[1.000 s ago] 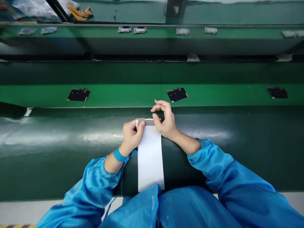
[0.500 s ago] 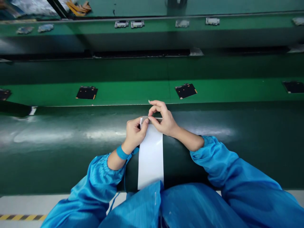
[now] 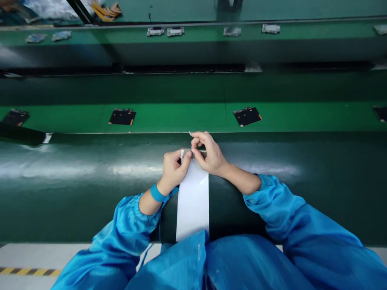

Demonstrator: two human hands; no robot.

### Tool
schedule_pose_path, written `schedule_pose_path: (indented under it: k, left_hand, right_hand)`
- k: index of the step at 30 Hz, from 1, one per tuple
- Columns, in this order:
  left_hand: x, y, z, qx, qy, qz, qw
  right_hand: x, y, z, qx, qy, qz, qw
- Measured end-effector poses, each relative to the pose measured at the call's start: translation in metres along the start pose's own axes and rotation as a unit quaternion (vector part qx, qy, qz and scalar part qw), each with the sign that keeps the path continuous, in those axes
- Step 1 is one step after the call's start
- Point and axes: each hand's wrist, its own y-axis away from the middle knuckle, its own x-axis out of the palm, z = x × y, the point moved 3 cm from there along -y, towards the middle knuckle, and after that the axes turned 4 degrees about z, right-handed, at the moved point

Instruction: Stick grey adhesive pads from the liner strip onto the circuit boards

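A long white sheet (image 3: 193, 205) hangs from the bench edge toward my lap, with a thin greyish strip (image 3: 188, 153) across its top end. My left hand (image 3: 175, 169) pinches the sheet's top left corner between thumb and fingers; the thumb lies on the grey strip. Close beside it, my right hand (image 3: 211, 157) has thumb and index fingertip pressed together at the strip's upper edge, the other fingers curled above. What exactly lies between those right fingertips is too small to make out. A blue band (image 3: 157, 193) circles my left wrist.
Beyond my hands, a green conveyor belt (image 3: 181, 117) carries several black circuit boards, including one at left (image 3: 122, 117) and one at right (image 3: 247, 117). Farther back, small silvery boards (image 3: 175, 31) lie on another green strip. A dark roller-like bar (image 3: 21, 134) sits at left.
The black boards on the near belt have shifted to the right. Both hands keep nearly the same pose at the top of the white sheet.
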Motion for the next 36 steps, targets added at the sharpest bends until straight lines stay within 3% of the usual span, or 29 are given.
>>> schedule_pose_path:
  k: [7, 9, 13, 16, 22, 31, 36]
  left_hand:
    - [0.003, 0.001, 0.003, -0.004, 0.013, -0.003, 1.0]
    - [0.007, 0.006, -0.001, -0.003, 0.021, -0.003, 1.0]
    - [0.02, 0.006, 0.005, -0.026, 0.021, 0.05, 0.998]
    - [0.022, 0.002, 0.014, -0.061, 0.001, 0.08, 0.995]
    - [0.024, 0.003, 0.004, -0.075, -0.001, 0.095, 0.993]
    - [0.031, -0.002, 0.012, 0.022, -0.035, 0.072, 0.997]
    - [0.024, -0.01, 0.011, 0.032, -0.056, 0.029, 0.997]
  right_hand:
    - [-0.002, 0.006, -0.012, 0.077, -0.048, 0.008, 0.996]
    - [-0.008, 0.009, -0.012, 0.123, -0.072, -0.025, 0.989]
    - [-0.02, 0.01, -0.023, 0.195, -0.114, -0.118, 0.967]
    - [-0.021, 0.007, -0.031, 0.208, -0.117, -0.111, 0.965]
    - [-0.024, 0.009, -0.034, 0.228, -0.107, -0.114, 0.961]
    - [-0.027, 0.007, -0.053, 0.22, -0.138, -0.162, 0.952]
    - [-0.027, 0.008, -0.055, 0.191, -0.125, -0.142, 0.963]
